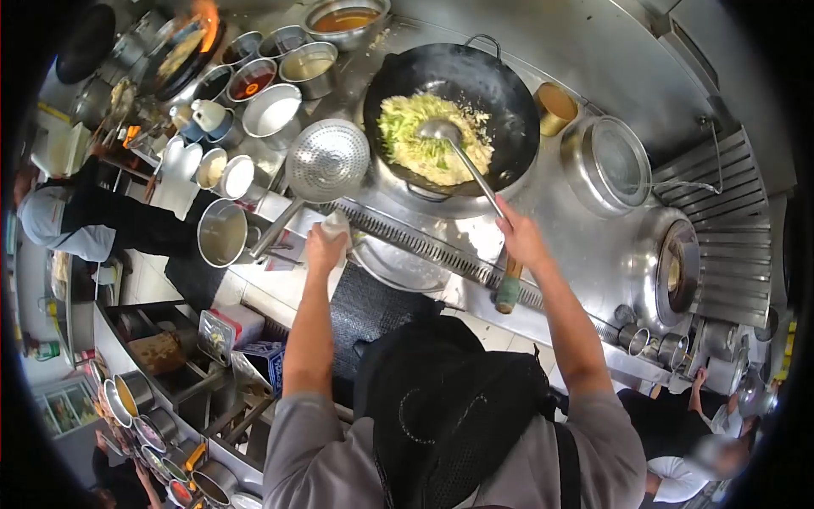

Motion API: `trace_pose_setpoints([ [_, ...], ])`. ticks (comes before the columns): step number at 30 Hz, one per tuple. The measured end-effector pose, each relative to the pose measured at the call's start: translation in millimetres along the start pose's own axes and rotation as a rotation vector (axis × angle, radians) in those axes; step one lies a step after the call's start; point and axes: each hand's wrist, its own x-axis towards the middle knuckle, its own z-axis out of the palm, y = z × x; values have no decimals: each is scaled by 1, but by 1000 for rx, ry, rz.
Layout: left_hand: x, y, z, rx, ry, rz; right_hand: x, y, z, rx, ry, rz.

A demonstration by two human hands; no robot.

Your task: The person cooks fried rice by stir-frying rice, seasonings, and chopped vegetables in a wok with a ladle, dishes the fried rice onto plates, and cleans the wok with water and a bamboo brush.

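Note:
A large black wok (509,93) sits on the stove with a heap of yellow-green chopped food (415,140) in its left half. My right hand (521,233) grips the long handle of a metal ladle (439,130); its bowl rests on the food, and the green-wrapped wooden end of the handle hangs below my wrist. My left hand (326,246) is closed on a white cloth (337,226) at the counter's front edge. Just above and left of it, a perforated skimmer (328,159) lies with its handle pointing down and left.
Bowls of liquids and seasonings (271,109) crowd the back left, near another wok (180,59) with flames. A lidded steel pot (606,165) stands right of the wok. A metal pot (223,232) is left of my left hand. Other people are at both sides.

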Motion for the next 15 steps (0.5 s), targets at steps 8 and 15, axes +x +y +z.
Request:
trace_pose_setpoints([
  [8,17,59,-36,-1165,-282,-313,-29,1,-13,65,82,-88],
  [15,44,114,-22,-1439,-418,-464,-51,-40,-73,271,89,61],
])
